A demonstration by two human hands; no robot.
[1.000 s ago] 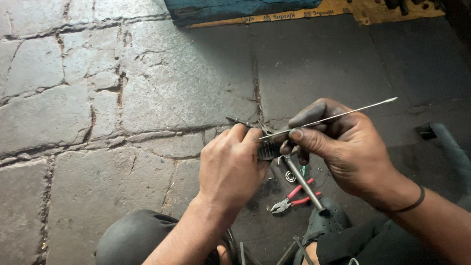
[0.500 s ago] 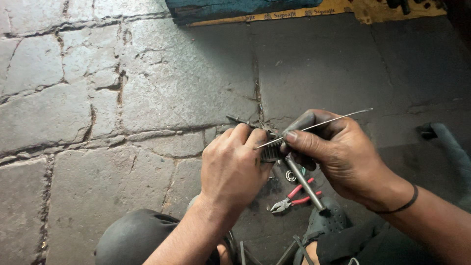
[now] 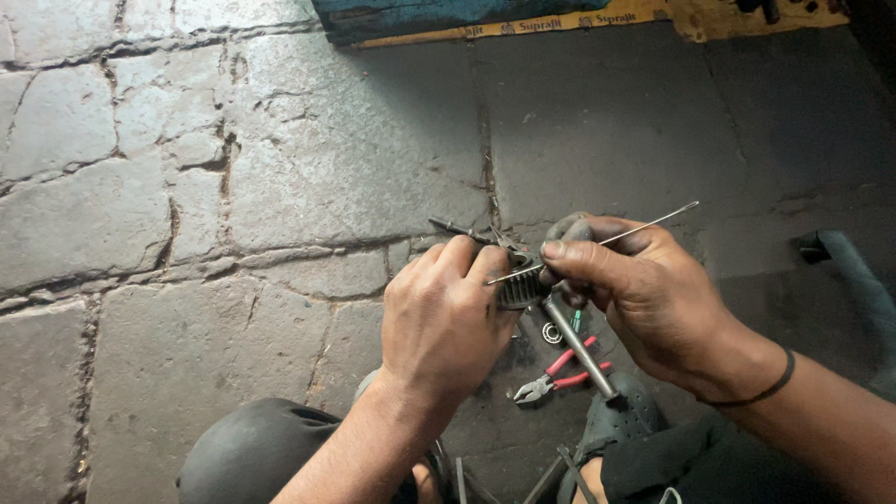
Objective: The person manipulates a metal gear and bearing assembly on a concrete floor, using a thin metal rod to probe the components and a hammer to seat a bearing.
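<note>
A small ribbed metal part [image 3: 519, 285] sits at centre frame, clasped in the closed fingers of the left hand [image 3: 443, 317]. The right hand [image 3: 644, 289] pinches a thin steel rod [image 3: 611, 240], its tip at the part, the rest slanting up to the right. A grey metal shaft [image 3: 579, 347] hangs below. On the cracked stone floor [image 3: 280, 187] beneath lie red-handled pliers [image 3: 558, 375] and a bearing ring [image 3: 552, 332].

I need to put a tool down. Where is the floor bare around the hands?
The stone floor left of the left hand is bare, as is the slab between the hands and the blue-and-yellow board. It is crowded under the right hand: red-handled pliers, a bearing.
</note>
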